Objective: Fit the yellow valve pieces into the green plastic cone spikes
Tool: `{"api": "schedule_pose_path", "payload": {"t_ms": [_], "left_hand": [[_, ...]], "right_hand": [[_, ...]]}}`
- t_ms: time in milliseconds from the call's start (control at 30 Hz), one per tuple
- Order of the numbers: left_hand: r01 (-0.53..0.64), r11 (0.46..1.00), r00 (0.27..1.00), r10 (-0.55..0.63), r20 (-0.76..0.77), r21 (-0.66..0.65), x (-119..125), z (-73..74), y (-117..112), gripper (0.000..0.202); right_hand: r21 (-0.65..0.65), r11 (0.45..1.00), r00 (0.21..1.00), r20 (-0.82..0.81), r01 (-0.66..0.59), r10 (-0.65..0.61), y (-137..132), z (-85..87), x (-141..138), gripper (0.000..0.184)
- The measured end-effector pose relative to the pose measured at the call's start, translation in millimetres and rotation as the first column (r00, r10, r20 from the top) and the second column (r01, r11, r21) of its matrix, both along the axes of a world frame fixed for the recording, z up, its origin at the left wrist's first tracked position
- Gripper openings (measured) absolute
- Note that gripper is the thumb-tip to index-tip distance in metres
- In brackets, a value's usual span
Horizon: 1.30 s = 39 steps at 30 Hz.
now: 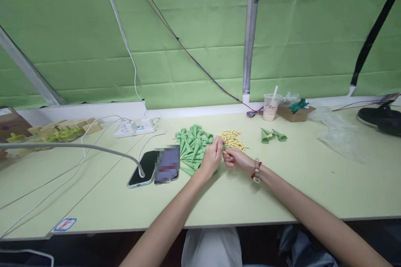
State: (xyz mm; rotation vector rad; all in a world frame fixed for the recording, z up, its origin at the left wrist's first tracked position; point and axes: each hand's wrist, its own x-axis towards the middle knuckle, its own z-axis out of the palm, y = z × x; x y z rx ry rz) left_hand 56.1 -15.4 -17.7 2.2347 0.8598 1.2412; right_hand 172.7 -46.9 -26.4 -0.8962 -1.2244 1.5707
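Note:
My left hand [213, 157] is closed, with a bit of a green cone-shaped piece showing at its fingertips. Against it, my right hand [236, 160] is closed in a pinch, and a small yellow piece seems to sit at its fingers, mostly hidden. A heap of green cone-shaped pieces [196, 144] lies beside and behind my left hand. Just beyond my hands is a pile of small yellow pieces [232, 138]. Farther right, several green cones [273, 135] lie apart from the heap, with yellow bits showing at some of them.
Two phones, a dark one [144, 169] and a lit one [167, 164], lie left of the heap. Behind them are a power strip [134, 128] and white cables. A drink cup [270, 107], a small cardboard box [294, 113] and clear plastic bags [340, 137] stand at right.

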Motion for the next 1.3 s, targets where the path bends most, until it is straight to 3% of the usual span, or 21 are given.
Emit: {"api": "schedule_pose_path", "payload": {"t_ms": [100,200,267,300,400,467,567,667,733,800,867,967,1033,1100,1133,1200,1300], "left_hand": [[0.051,0.998,0.998,-0.050,-0.036,0.035,1,1.0,0,0.040],[0.070,0.998,0.997,-0.070,0.021,0.001,3,1.0,-3,0.039],[0.116,0.984,0.987,-0.099,0.126,-0.136,5,1.1,-5,0.039],[0.147,0.964,0.975,-0.103,0.197,-0.222,6,1.4,-6,0.039],[0.209,0.879,0.927,-0.037,0.374,-0.429,9,2.6,-3,0.043],[0.239,0.832,0.910,-0.012,0.415,-0.501,9,2.2,1,0.045],[0.289,0.779,0.906,-0.036,0.421,-0.556,9,-1.4,6,0.047],[0.223,0.807,0.916,0.018,0.401,-0.546,10,-4.5,5,0.046],[0.147,0.872,0.923,0.049,0.382,-0.466,8,-4.0,0,0.044],[0.048,0.950,0.936,0.065,0.345,-0.307,5,-1.7,-4,0.041],[-0.044,0.992,0.955,0.077,0.287,-0.120,3,1.3,-7,0.038],[-0.076,0.997,0.971,0.072,0.227,0.008,2,4.6,-7,0.036],[-0.040,0.996,0.960,0.059,0.275,-0.074,4,5.7,-5,0.037],[0.022,0.968,0.930,0.071,0.360,-0.249,6,6.3,-2,0.041],[0.061,0.939,0.916,0.083,0.393,-0.340,7,6.7,-1,0.042],[0.129,0.875,0.904,0.090,0.418,-0.468,9,7.2,1,0.043],[0.158,0.827,0.915,0.083,0.396,-0.539,10,6.6,1,0.044]], "right_hand": [[-0.176,0.980,0.982,-0.175,-0.098,0.067,-2,1.3,-2,0.043],[-0.140,0.988,0.996,-0.081,-0.058,0.047,-1,-1.4,-3,0.043],[0.044,0.996,0.983,0.166,0.071,-0.077,-1,-3.4,-1,0.045],[0.192,0.973,0.937,0.296,0.131,-0.184,-1,-3.6,1,0.047],[0.607,0.785,0.733,0.479,0.122,-0.484,-2,0.2,8,0.045],[0.723,0.691,0.684,0.497,0.013,-0.533,-4,4.3,11,0.039],[0.754,0.650,0.697,0.517,-0.095,-0.497,-5,6.8,10,0.041],[0.736,0.677,0.721,0.471,-0.003,-0.509,-5,3.7,3,0.045],[0.642,0.759,0.783,0.416,0.107,-0.462,-5,2.0,-3,0.046],[0.415,0.900,0.902,0.324,0.135,-0.285,-5,3.0,-6,0.047],[0.151,0.987,0.984,0.162,0.049,-0.074,-5,6.4,-8,0.047],[-0.029,0.999,0.999,0.035,-0.037,0.038,-6,11.4,-8,0.048],[0.031,0.999,0.989,0.147,0.016,-0.020,-7,12.3,-6,0.048],[0.268,0.956,0.916,0.342,0.119,-0.210,-8,11.7,-3,0.046],[0.411,0.901,0.850,0.418,0.139,-0.322,-9,11.1,-1,0.042],[0.636,0.766,0.713,0.493,0.096,-0.498,-8,10.1,4,0.030],[0.766,0.641,0.569,0.549,-0.050,-0.612,-6,8.9,9,0.025]]}}
